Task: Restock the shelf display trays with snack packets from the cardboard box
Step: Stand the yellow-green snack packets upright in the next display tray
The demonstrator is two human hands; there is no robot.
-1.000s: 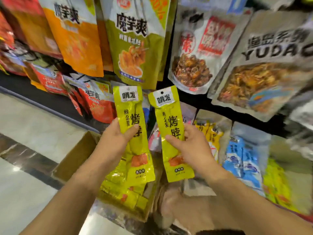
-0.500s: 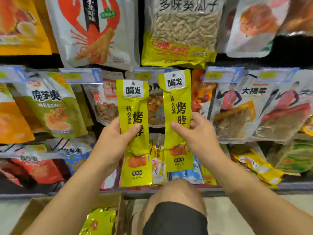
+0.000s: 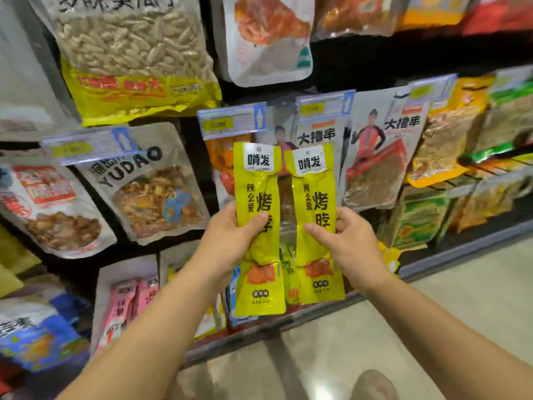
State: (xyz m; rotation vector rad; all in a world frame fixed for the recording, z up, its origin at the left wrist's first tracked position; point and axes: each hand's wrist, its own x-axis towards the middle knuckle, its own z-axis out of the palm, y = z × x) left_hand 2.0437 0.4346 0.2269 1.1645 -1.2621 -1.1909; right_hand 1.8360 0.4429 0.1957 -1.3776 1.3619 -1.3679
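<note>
Fingers (image 3: 341, 220): curled round two yellow packets, one per hand, with the thumbs pressed on the printed fronts.
Left hand (image 3: 227, 241): grips the left yellow packet (image 3: 258, 194) at its middle, with the thumb across the front and the other fingers behind.
Right hand (image 3: 350, 246): grips the right yellow packet (image 3: 313, 189) at its middle, with the thumb on the near face and fingertips wrapped over the right edge.
Packets: both are upright with printed faces toward the camera, held side by side in front of the shelf (image 3: 360, 62). Their top corners almost meet, a narrow gap opens lower down, and the left one hangs slightly lower.
Gap between them: part of another yellow packet (image 3: 288, 272) shows on the low row behind.
Just behind: clear price tag holders (image 3: 230, 121) hang above the packets' tops, and white bags printed with a figure in red (image 3: 380, 157) hang to the right.
Left side: a grey YUDAO bag (image 3: 150, 186) hangs tilted. Above it is a large seed bag (image 3: 135, 53) with a yellow lower band.
Far right: green and yellow packs (image 3: 418, 220) are stacked on the lowest level, blurred.
Near: both bare forearms reach up from the bottom corners over a pale tiled floor (image 3: 447, 307).
</note>
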